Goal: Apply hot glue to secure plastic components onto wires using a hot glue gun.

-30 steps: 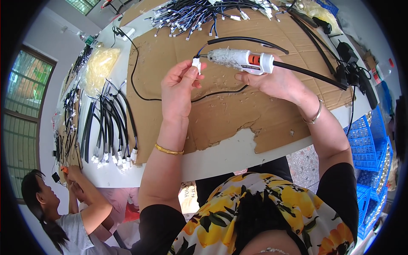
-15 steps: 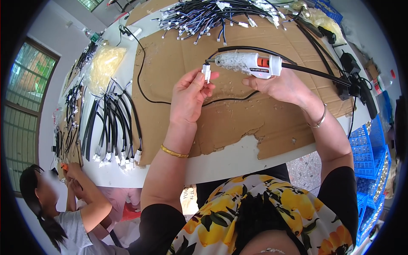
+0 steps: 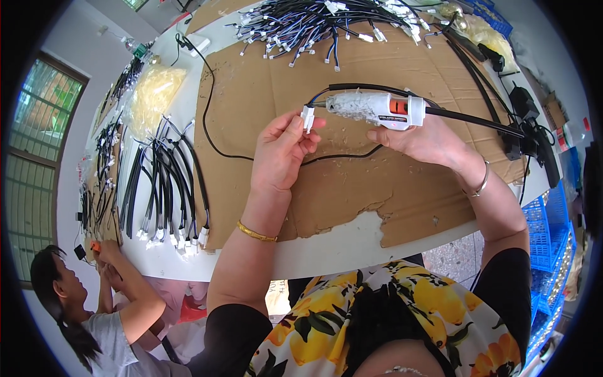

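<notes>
My left hand [image 3: 282, 146] pinches a white plastic connector [image 3: 308, 117] between thumb and fingers, above the cardboard. Blue and black wires run from its top into a black-sleeved cable [image 3: 370, 87] that arches to the right behind the glue gun. In my right hand [image 3: 427, 139] is a white hot glue gun [image 3: 370, 109] with an orange part and a black cord. Its body lies level and its nozzle points left, close to the connector's wire end. Whether the nozzle touches the connector, I cannot tell.
Brown cardboard [image 3: 264, 81] covers much of the white table [image 3: 326, 254]. A heap of wire harnesses [image 3: 308, 28] lies at the back, and sleeved cables [image 3: 169, 182] lie left beside a bag [image 3: 154, 94]. Blue crates [image 3: 549, 239] stand right. A co-worker [image 3: 100, 308] sits lower left.
The glue gun and my right hand have shifted slightly right and down. The connector in my left hand has tipped and moved slightly; the nozzle now sits a little farther from it.
</notes>
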The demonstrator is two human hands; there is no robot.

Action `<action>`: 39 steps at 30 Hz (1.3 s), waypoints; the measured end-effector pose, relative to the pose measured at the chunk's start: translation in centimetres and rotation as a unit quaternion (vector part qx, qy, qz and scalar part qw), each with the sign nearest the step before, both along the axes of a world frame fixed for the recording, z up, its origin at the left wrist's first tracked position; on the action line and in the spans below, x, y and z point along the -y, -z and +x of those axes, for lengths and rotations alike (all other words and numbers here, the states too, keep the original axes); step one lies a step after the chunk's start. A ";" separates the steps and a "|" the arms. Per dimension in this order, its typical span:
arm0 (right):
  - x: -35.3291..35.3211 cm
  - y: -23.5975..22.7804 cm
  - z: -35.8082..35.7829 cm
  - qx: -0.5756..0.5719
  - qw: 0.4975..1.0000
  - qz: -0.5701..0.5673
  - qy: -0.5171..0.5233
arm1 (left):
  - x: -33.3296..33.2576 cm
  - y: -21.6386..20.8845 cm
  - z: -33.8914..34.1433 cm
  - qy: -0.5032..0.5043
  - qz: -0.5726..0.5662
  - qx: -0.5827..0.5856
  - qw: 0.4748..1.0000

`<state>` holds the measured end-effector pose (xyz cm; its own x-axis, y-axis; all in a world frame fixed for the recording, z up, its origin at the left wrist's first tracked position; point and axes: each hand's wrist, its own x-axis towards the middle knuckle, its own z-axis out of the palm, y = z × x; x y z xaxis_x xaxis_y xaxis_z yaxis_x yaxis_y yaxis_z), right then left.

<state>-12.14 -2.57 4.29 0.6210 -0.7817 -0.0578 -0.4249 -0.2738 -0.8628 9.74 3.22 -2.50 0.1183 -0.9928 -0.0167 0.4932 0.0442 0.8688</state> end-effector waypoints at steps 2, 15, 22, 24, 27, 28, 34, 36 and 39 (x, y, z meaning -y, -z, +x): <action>0.0 -0.4 -0.1 -0.005 1.000 -0.009 -0.003 | 0.1 0.2 0.0 0.001 0.000 0.002 1.000; 1.6 0.3 -0.3 -0.047 0.996 -0.046 -0.056 | 0.2 0.5 0.3 -0.018 -0.022 0.029 0.999; 2.0 1.2 -0.4 -0.026 0.998 -0.047 -0.043 | 0.4 0.7 0.3 -0.032 -0.022 0.040 0.998; 2.2 1.5 -0.5 -0.013 0.998 -0.043 -0.047 | 0.3 0.6 0.2 -0.035 -0.027 0.046 0.998; 2.6 1.6 -0.6 -0.042 0.997 -0.031 -0.053 | 0.6 0.6 0.1 -0.035 -0.024 0.055 0.998; 2.6 1.5 -0.5 -0.040 0.997 -0.029 -0.053 | 0.5 0.6 0.1 -0.035 -0.023 0.057 0.997; 2.6 1.5 -0.4 -0.028 0.996 -0.045 -0.071 | 0.5 0.7 0.2 -0.040 -0.017 0.081 0.996; 2.6 1.6 -0.5 -0.020 0.997 -0.032 -0.072 | 0.5 0.7 0.1 -0.042 -0.016 0.081 0.996; 2.5 1.7 -0.5 -0.035 0.993 -0.091 -0.073 | 0.5 0.6 0.0 -0.050 -0.019 0.066 0.996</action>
<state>-12.61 -5.11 2.56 0.7277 -0.6853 0.0284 -0.4269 -0.4850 -0.7633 9.71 2.74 -3.08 0.2153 -0.9755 0.0440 0.3655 0.1223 0.9227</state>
